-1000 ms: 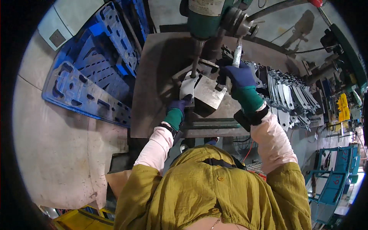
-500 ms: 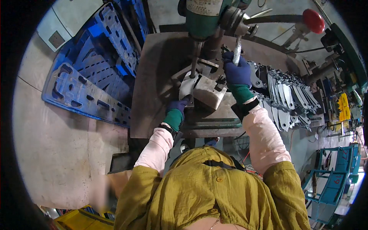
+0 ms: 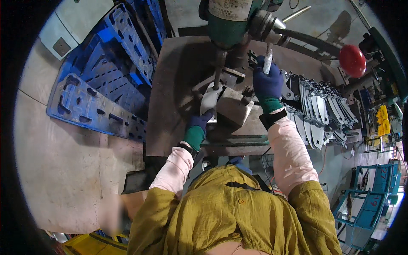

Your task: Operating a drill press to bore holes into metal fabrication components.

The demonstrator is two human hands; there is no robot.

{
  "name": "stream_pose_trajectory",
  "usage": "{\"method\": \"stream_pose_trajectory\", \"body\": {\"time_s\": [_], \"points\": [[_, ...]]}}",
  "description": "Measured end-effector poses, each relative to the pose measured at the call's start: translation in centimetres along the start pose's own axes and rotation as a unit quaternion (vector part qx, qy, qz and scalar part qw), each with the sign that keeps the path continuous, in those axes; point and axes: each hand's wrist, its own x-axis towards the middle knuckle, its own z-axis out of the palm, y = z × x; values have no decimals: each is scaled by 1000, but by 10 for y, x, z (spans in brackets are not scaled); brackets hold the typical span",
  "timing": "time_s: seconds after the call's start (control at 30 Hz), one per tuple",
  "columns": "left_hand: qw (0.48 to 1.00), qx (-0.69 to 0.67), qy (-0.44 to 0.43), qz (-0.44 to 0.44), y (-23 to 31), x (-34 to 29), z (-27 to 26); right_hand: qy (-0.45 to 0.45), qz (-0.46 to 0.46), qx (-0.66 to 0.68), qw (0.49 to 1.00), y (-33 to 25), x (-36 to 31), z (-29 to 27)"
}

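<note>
In a blue and green glove, my left hand [image 3: 200,123] is closed on the near end of a flat silver metal plate [image 3: 209,100]. The plate rests against a block-like metal fixture [image 3: 233,105], under the spindle and bit [image 3: 219,70] of a green drill press [image 3: 228,29]. The bit's lower end meets the plate's far end; whether it has cut in, I cannot tell. My right hand [image 3: 268,83], gloved alike, is wrapped round a pale, rough-wrapped feed lever [image 3: 268,59] that comes off the press's hub [image 3: 265,26].
Right of the fixture lie rows of stacked metal plates [image 3: 316,106] on the brown worktable [image 3: 170,85]. Another lever with a red knob [image 3: 352,60] sticks out to the right. Blue plastic pallets [image 3: 95,106] stand at left, a blue-green rack [image 3: 374,187] at lower right.
The feed lever and its red-knobbed arm have swung toward me, with my right hand following. My left hand stays on the plate. The whole view has shifted slightly.
</note>
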Motion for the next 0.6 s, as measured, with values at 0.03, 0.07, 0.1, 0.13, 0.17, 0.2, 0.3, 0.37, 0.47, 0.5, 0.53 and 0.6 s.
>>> {"method": "stream_pose_trajectory", "body": {"time_s": [0.03,0.07,0.1,0.13,0.17,0.2,0.3,0.37,0.47,0.5,0.53,0.6], "points": [[1000,-13,3,-6,-1,0,-1,2,-9,-11,1000,-1,0,1],[1000,-26,6,-12,-2,-1,-1,0,-11,7,1000,-2,1,2],[999,-38,6,-19,2,-5,2,-2,-11,23,1000,-2,2,1],[1000,-19,4,-7,6,-9,5,-3,-12,38,999,-2,3,-1],[1000,1,3,5,10,-15,7,-1,-21,32,999,-1,4,-2],[1000,21,0,18,16,-19,10,1,-31,27,999,0,7,-4],[998,-47,-40,-26,-4,5,-4,7,-68,13,998,-3,9,1],[999,-23,-38,-9,-6,3,-4,-5,-74,-20,997,5,11,1],[998,-52,-34,2,-10,7,-5,-21,-72,-38,996,10,14,6],[997,-72,-31,3,-13,9,-7,-3,-80,-12,997,9,15,11],[997,-67,-24,-6,-11,8,-4,-17,-71,-25,997,25,24,12],[998,-55,-10,-24,-7,6,3,-44,-51,-52,996,58,42,13]]}}
